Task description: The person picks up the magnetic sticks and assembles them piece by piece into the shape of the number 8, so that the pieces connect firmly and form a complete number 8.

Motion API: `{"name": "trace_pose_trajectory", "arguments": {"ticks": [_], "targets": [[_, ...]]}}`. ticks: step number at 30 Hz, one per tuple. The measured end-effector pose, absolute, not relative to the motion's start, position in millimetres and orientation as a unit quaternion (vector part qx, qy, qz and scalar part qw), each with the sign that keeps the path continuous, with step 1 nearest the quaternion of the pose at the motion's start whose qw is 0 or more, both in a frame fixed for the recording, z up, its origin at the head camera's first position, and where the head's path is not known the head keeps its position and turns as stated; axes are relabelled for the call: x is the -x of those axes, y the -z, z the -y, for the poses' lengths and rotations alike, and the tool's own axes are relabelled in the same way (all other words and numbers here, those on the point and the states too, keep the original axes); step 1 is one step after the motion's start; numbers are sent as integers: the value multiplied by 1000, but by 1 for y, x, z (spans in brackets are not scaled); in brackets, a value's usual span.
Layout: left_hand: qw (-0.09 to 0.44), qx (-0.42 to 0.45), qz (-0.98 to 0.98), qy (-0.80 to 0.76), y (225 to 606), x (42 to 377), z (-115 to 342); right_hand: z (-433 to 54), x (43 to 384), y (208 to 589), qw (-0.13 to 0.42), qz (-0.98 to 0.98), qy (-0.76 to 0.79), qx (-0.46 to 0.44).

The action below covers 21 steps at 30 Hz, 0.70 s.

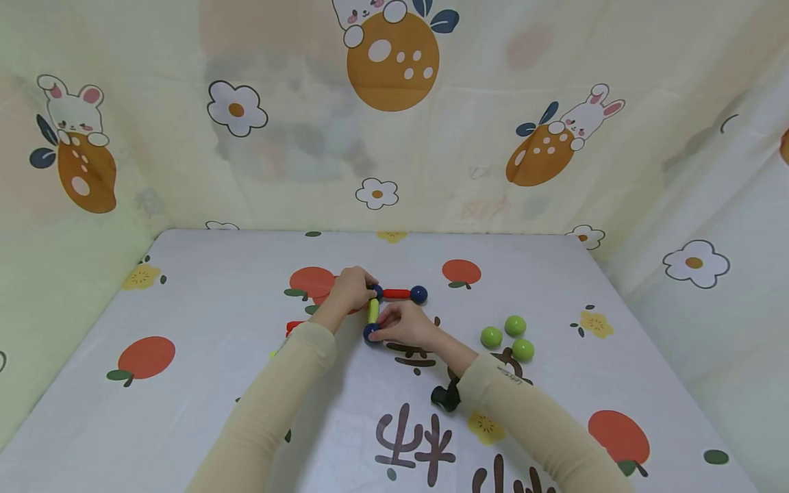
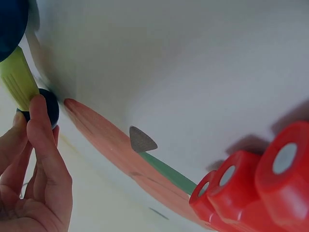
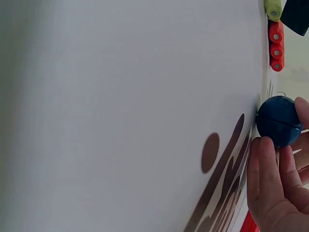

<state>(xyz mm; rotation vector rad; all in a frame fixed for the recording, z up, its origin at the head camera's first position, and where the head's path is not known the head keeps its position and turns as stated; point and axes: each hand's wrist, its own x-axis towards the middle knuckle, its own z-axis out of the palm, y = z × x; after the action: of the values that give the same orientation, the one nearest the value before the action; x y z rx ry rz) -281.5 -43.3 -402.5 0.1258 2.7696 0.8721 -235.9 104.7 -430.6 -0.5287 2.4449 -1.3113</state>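
My left hand [image 1: 353, 287] pinches a blue ball [image 1: 379, 292] at the far end of a yellow-green rod [image 1: 373, 311]. At the rod's near end, fingers of my right hand [image 1: 407, 324] grip a second blue ball [image 1: 371, 333]. A red rod [image 1: 396, 294] runs rightward from the far ball to a third blue ball [image 1: 419, 294], making an L shape on the table. In the left wrist view, thumb and fingertips sit where the yellow-green rod [image 2: 19, 79] meets the ball. The right wrist view has the gripped ball [image 3: 279, 121] between thumb and fingers.
Three green balls [image 1: 522, 350] lie right of my right hand. Red rods [image 2: 231, 176] with pale round ends lie side by side near my left wrist, partly hidden by the sleeve in the head view. A black object [image 1: 445, 397] sits beside my right cuff.
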Motion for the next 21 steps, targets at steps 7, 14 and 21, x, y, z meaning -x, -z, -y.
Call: {"name": "trace_pose_trajectory", "arguments": {"ticks": [7, 14, 21], "targets": [[121, -39, -945, -300, 403, 282, 44, -104, 237, 431, 156, -853, 462, 185], [126, -37, -946, -296, 403, 282, 43, -105, 238, 431, 167, -851, 464, 179], [122, -41, -946, -296, 401, 281, 43, -106, 238, 428, 179, -853, 460, 169]]}}
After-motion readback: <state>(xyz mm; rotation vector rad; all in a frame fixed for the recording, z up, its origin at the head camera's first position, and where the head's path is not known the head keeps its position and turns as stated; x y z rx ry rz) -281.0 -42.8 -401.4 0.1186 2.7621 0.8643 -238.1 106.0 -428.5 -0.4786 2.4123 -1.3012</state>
